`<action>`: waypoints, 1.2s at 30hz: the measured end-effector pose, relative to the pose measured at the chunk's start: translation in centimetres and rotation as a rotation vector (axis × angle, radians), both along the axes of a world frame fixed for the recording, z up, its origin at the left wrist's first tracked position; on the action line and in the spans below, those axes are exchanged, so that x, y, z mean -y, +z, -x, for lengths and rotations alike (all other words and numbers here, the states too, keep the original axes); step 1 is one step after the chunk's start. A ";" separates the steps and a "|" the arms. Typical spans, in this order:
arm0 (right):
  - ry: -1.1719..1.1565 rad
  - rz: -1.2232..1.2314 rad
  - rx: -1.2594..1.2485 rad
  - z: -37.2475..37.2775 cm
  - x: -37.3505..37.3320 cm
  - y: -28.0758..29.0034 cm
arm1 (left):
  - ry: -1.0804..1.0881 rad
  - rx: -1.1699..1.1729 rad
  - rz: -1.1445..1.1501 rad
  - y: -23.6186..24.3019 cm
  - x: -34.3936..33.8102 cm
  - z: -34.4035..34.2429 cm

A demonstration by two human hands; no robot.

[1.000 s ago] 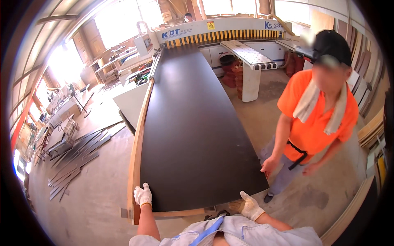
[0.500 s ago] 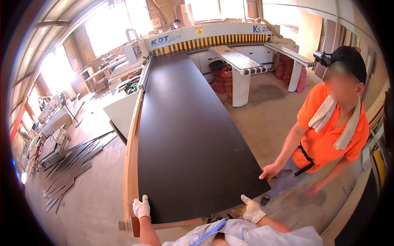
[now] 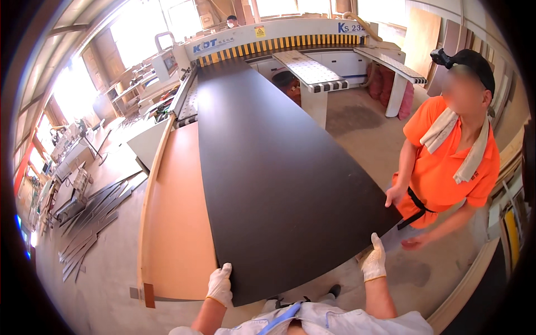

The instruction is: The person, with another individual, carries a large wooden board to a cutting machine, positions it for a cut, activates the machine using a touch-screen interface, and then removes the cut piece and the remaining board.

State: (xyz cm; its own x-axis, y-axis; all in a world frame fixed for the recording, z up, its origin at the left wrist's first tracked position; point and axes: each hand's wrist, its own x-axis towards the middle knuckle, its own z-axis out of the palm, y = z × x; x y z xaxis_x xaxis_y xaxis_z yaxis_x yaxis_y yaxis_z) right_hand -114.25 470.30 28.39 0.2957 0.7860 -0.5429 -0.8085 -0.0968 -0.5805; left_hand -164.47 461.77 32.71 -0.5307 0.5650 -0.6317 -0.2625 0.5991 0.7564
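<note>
Panel (image 3: 290,184) lies ahead — co-worker (image 3: 452,153) right, strips (image 3: 99,219) left.

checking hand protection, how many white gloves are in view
2: one on the left hand, at the near left corner of the dark panel; one on the right hand, by its near edge. The hands of the person behind the machine are hidden.

The left head-worn fisheye camera looks down and forward from close above the white-gloved left hand (image 3: 220,286) and white-gloved right hand (image 3: 374,260), along the long, dark, rectangular panel (image 3: 296,184), toward the distant white machine beam with yellow-and-black striped edging (image 3: 301,28); its view curves straight edges.
</note>
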 end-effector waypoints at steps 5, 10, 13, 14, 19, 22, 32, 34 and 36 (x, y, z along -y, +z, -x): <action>0.252 -0.051 -0.027 -8.2 1.7 2.6 | -0.350 -0.077 0.060 2.1 -4.4 -17.1; 0.689 -0.042 -0.072 -10.5 5.6 7.2 | -0.525 -0.087 0.104 3.9 -10.2 -33.5; 0.310 -0.153 0.218 -12.1 1.5 10.0 | -0.688 0.035 0.027 5.5 -14.4 -41.5; 0.194 -0.160 0.269 -14.0 -0.4 10.3 | -0.782 -0.002 0.012 7.3 -15.9 -43.9; -0.139 -0.076 0.434 -25.8 -10.2 9.6 | -1.029 0.640 -0.164 4.3 -27.1 -49.0; -0.265 -0.072 0.320 -38.3 -16.4 2.6 | -1.234 0.665 -0.411 6.3 -35.3 -43.8; -0.772 0.066 0.284 -48.0 -43.2 -9.9 | -0.846 0.136 -0.298 -3.2 -68.0 -20.0; -0.671 0.004 0.353 -45.3 -50.8 -10.4 | -0.789 0.243 -0.267 -3.1 -73.9 -18.4; -0.625 0.074 0.390 -35.5 -63.4 -12.2 | -0.604 0.278 -0.192 -3.0 -78.1 -14.6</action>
State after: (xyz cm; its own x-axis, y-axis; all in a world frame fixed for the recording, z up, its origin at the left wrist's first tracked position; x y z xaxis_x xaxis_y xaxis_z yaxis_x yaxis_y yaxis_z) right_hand -78.78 533.71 16.24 0.8584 0.3734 -0.3517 -0.4618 0.2640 -0.8468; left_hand -149.87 539.92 29.75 0.0795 0.8262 -0.5577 -0.1248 0.5633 0.8168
